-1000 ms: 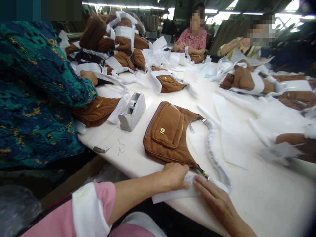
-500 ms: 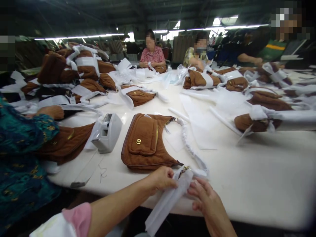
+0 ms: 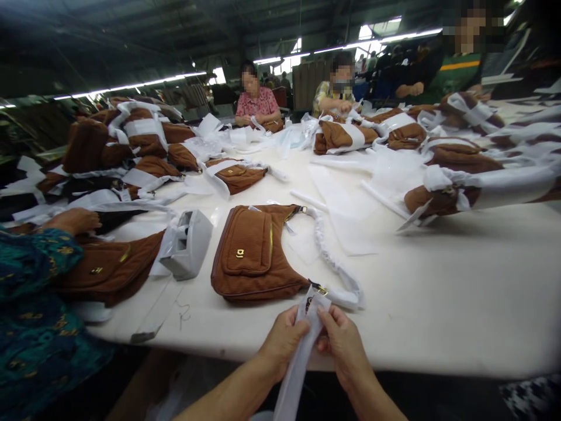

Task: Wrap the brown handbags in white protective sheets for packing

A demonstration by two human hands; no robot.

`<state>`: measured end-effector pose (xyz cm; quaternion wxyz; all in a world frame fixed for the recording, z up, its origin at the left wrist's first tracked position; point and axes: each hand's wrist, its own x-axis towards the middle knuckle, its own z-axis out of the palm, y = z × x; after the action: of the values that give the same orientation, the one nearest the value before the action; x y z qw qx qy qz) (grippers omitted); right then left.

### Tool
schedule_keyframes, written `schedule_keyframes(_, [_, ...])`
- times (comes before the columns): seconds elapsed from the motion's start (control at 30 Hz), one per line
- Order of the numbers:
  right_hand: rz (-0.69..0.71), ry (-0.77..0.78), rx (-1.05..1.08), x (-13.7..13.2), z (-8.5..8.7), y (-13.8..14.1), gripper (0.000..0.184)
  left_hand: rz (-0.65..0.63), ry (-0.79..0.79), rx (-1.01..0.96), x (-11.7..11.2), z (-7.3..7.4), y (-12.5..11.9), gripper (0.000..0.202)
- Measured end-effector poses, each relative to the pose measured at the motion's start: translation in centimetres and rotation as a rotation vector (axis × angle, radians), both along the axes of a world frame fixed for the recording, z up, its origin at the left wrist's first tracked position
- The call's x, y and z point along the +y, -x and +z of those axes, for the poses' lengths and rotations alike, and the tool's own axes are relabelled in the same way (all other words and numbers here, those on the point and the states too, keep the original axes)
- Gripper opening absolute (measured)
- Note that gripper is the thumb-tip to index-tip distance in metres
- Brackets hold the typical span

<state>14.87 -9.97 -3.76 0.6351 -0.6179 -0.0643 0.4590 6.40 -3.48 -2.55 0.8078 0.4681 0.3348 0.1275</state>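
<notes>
A brown corduroy shoulder bag (image 3: 245, 251) with a gold emblem lies on the white table in front of me. White wrapping (image 3: 333, 263) covers its strap, which curves round to the right. At the strap's near end, by a gold buckle (image 3: 323, 290), both hands pinch a strip of white tissue paper (image 3: 302, 351). My left hand (image 3: 283, 339) grips its left edge, and my right hand (image 3: 342, 336) has the right edge between thumb and fingers. The strip's lower end hangs past the table edge. A dark piece of the strap hardware shows through the paper's top.
A grey tape dispenser (image 3: 187, 245) stands left of the bag. Beside it a co-worker's teal sleeve (image 3: 39, 257) reaches over another brown bag (image 3: 109, 263). Wrapped bags (image 3: 144, 128) are heaped at the back left, more (image 3: 346, 135) at the back right. Flat paper sheets (image 3: 342, 216) lie mid-table.
My right hand has closed from spread fingers onto the tissue strip. Both hands now hold it together, folded narrower around the strap end. The view has shifted slightly.
</notes>
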Motion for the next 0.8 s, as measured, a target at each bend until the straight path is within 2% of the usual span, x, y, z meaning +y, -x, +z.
schedule_keyframes(0.07, [0.038, 0.028, -0.017, 0.2, 0.1, -0.1, 0.038, -0.014, -0.101, 0.039, 0.1, 0.2, 0.1, 0.027])
schedule_keyframes(0.23, [0.084, 0.069, 0.043, 0.8, 0.2, -0.8, 0.039, 0.015, -0.473, 0.141, 0.3, -0.1, 0.1, 0.033])
schedule_keyframes(0.33, [0.092, 0.138, 0.083, 0.8, 0.1, -1.1, 0.032, 0.038, -0.538, 0.114, 0.3, -0.5, 0.1, 0.032])
schedule_keyframes(0.43, [0.103, 0.145, 0.087, 1.0, 0.0, -1.3, 0.027, 0.048, -0.617, 0.150, 0.5, -0.7, 0.1, 0.035])
schedule_keyframes(0.63, [0.139, 0.160, 0.124, 1.5, -0.3, -1.8, 0.027, -0.042, -0.796, 0.259, 0.4, -0.9, 0.0, 0.042])
schedule_keyframes(0.8, [0.163, 0.181, 0.156, 1.2, -0.2, -2.1, 0.028, 0.024, -0.879, 0.408, -0.2, -1.7, 0.1, 0.049])
